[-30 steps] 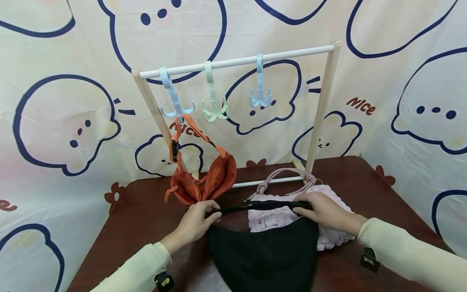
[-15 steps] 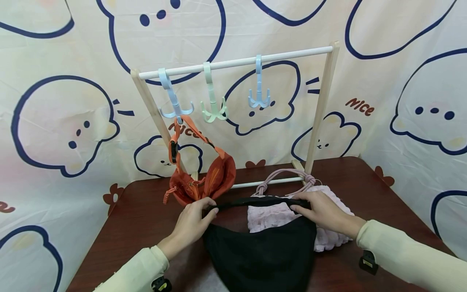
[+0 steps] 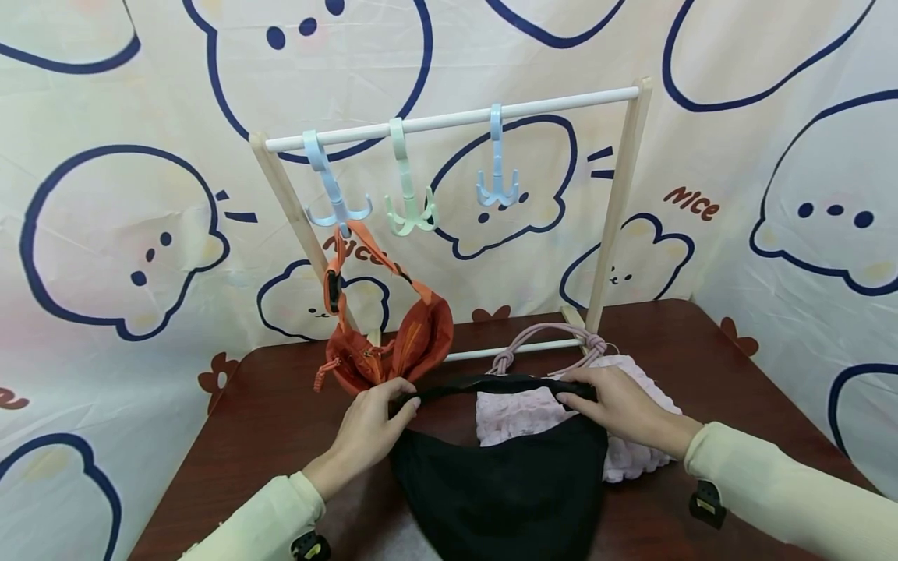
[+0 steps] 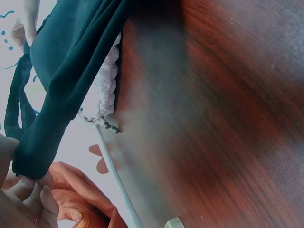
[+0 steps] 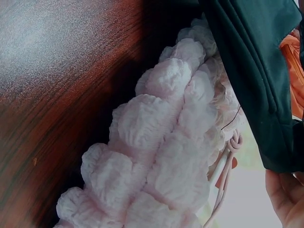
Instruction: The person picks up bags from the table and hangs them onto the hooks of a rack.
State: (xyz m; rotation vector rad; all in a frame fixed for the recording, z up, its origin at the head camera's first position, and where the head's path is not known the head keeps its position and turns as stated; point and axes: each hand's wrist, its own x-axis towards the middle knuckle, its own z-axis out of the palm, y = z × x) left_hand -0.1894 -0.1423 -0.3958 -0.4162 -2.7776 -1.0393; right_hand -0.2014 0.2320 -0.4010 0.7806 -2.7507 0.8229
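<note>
- Work in hand is judged to be the handling of a soft black crescent-shaped cloth bag (image 3: 501, 483) by its flat black fabric strap (image 3: 477, 386); the bag is held at the near side of a glossy reddish-brown wood-grained table (image 3: 701, 351), its bottom cut off by the head view.
- One end of the strap is pinched between thumb and fingers by the left hand (image 3: 375, 421); the other end is gripped likewise by the right hand (image 3: 617, 401).
- An open gap is left between strap and bag mouth; the next move is judged to call for an even hold at both ends, so that this loop is not let fall closed.
- The black cloth is seen as smooth and limp, gathered into long folds near the hands.
- Behind it, partly covered, a puffy pale-pink bag of crinkled, bubbled fabric (image 3: 522, 413) is laid on the table, topped by a dusty-pink knotted cord handle (image 3: 596, 343).
- A crumpled rust-orange zippered cloth bag (image 3: 428, 335) is hung by its webbing from a pale-blue plastic four-pronged hook (image 3: 331, 185).
- A mint-green plastic hook (image 3: 406, 179) and a second pale-blue hook (image 3: 496, 156) are left bare on the round white rail (image 3: 449, 120), which is carried by pale wooden posts (image 3: 620, 206).
</note>
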